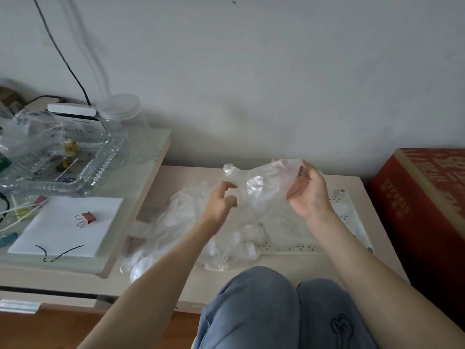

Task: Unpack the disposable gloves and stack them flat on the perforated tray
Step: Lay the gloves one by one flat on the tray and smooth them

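Above the perforated tray [314, 246], the right hand [308, 195] grips a clear disposable glove [264, 182] by one end. The left hand [221, 202] curls at its other edge, but whether it grasps the glove is unclear. More gloves [181, 222] lie heaped left of the tray. Right of it, a red box [415, 210] reads "EXPRESS".

- A single view, worn on the person's head, looks forward and down over their knees [254, 298].
- It sits close above the low desk [302, 263], whose near edge lies just beyond the knees.
- The wide angle also takes in the wall [251, 71] behind the desk's far edge.
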